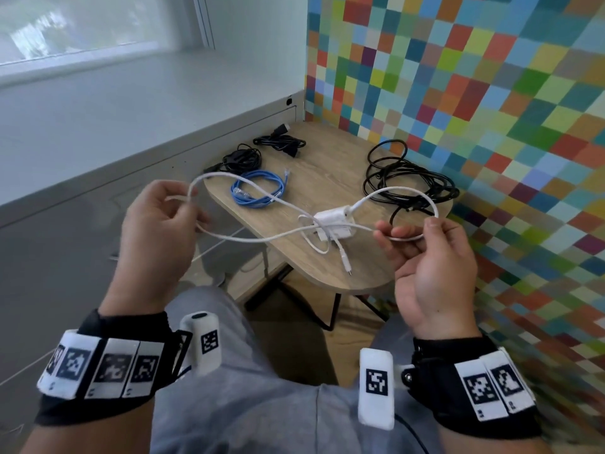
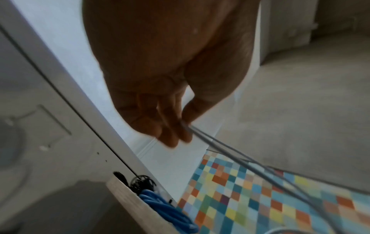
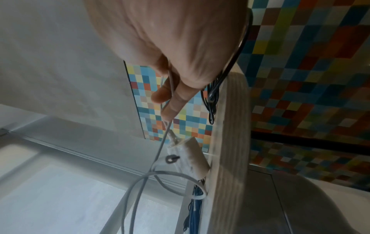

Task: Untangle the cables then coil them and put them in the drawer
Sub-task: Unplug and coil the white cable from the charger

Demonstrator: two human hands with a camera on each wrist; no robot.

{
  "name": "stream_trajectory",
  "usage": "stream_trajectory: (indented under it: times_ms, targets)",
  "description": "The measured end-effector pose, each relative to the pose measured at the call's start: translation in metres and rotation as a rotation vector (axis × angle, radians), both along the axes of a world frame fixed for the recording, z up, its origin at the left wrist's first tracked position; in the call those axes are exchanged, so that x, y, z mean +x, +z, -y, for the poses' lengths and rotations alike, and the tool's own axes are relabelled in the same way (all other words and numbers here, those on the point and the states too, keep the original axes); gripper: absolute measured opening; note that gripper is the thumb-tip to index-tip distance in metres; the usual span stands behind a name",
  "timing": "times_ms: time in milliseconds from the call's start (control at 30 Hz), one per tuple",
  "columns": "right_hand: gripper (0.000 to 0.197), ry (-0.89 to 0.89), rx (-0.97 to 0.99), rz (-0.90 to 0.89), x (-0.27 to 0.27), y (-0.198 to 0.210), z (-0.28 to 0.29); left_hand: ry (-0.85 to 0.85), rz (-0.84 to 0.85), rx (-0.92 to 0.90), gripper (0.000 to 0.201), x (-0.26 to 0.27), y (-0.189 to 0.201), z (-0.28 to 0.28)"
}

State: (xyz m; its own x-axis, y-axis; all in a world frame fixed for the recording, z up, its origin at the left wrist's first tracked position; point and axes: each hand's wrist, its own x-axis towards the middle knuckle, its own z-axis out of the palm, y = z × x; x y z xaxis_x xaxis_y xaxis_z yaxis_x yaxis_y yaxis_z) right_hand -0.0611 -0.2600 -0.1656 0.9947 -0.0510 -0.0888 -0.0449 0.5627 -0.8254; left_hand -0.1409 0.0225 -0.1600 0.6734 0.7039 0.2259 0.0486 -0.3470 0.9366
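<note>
A thin white cable (image 1: 262, 239) with a white adapter block (image 1: 334, 221) stretches between both hands above the small wooden table (image 1: 330, 178). My left hand (image 1: 157, 224) pinches a loop of the cable at the left; its fingers (image 2: 172, 126) close on two strands (image 2: 230, 158). My right hand (image 1: 429, 257) pinches another loop of the same cable at the right, the strand running past its fingers (image 3: 172, 98) to the adapter (image 3: 190, 158). A free plug end (image 1: 348, 268) dangles below the block.
On the table lie a coiled blue cable (image 1: 257, 190), two coiled black cables (image 1: 242, 158) (image 1: 281, 142) at the back, and a loose black cable tangle (image 1: 406, 181) at the right. A chequered coloured wall (image 1: 491, 109) stands right, a grey cabinet (image 1: 98, 152) left.
</note>
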Motion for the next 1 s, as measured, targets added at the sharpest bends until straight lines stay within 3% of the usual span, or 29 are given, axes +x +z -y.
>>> stream_trajectory:
  times_ms: [100,167,300,433,500,633,700,867,1000]
  targets:
    - [0.014,0.014,-0.036,0.029,0.0,0.001,0.0,-0.055,-0.249,0.192,0.041,-0.001,-0.006,0.0]
    - [0.016,0.029,-0.073,0.046,-0.001,0.001,-0.002,-0.085,-0.232,0.287,0.052,-0.003,-0.003,0.01]
    - [0.015,0.05,-0.128,0.061,-0.003,-0.002,-0.007,-0.321,-0.057,0.465,0.042,0.0,0.008,0.048]
    - [0.014,0.063,-0.133,0.068,-0.004,-0.001,-0.008,-0.592,-0.336,0.574,0.036,0.003,0.005,0.073]
    - [0.014,0.059,-0.131,0.067,-0.004,-0.001,-0.007,-0.585,-0.384,0.534,0.025,0.002,0.004,0.071]
    - [0.015,0.028,-0.121,0.064,-0.003,-0.001,-0.002,-0.311,-0.209,0.331,0.034,0.001,0.008,0.043]
    - [0.015,0.022,-0.128,0.069,-0.002,-0.001,-0.002,-0.24,-0.227,0.304,0.038,-0.002,0.01,0.024]
    - [0.013,0.048,-0.164,0.087,-0.004,-0.002,-0.005,-0.312,-0.56,0.426,0.012,-0.009,-0.001,0.004]
    - [0.012,0.055,-0.163,0.088,-0.006,-0.001,-0.006,-0.335,-0.335,0.472,0.011,-0.008,0.012,0.032]
